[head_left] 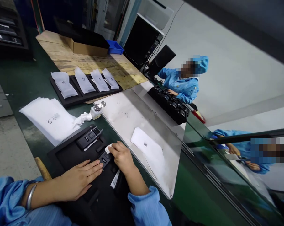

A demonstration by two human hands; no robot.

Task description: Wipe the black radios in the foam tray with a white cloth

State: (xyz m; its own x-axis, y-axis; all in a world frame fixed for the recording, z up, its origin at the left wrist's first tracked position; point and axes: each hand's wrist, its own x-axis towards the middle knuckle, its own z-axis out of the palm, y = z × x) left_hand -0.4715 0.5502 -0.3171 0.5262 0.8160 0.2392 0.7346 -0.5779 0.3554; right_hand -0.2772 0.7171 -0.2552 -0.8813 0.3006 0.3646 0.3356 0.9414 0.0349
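Observation:
A small black device (103, 160) with a pale label lies in a black foam tray (58, 154). My left hand (77, 180) is stretched flat, its fingertips resting on the device's lower end. Pinched in my right hand (123, 159) is a folded white wipe (108, 148), pressed against the device's upper end. Part of the device is hidden under my fingers. Another black device (88, 140), with a lens at its top, sits farther up in the tray. By my right wrist, a white label strip (115, 179) shows in the tray.
Left are stacked white pouches (45, 117), a crumpled tissue (82, 118) and a bottle (96, 113) with its metal lid raised. Behind, a foam tray (71, 99) holds several filled pouches. More pouches (148, 146) lie on the white board (123, 110). Two co-workers in blue sit at right.

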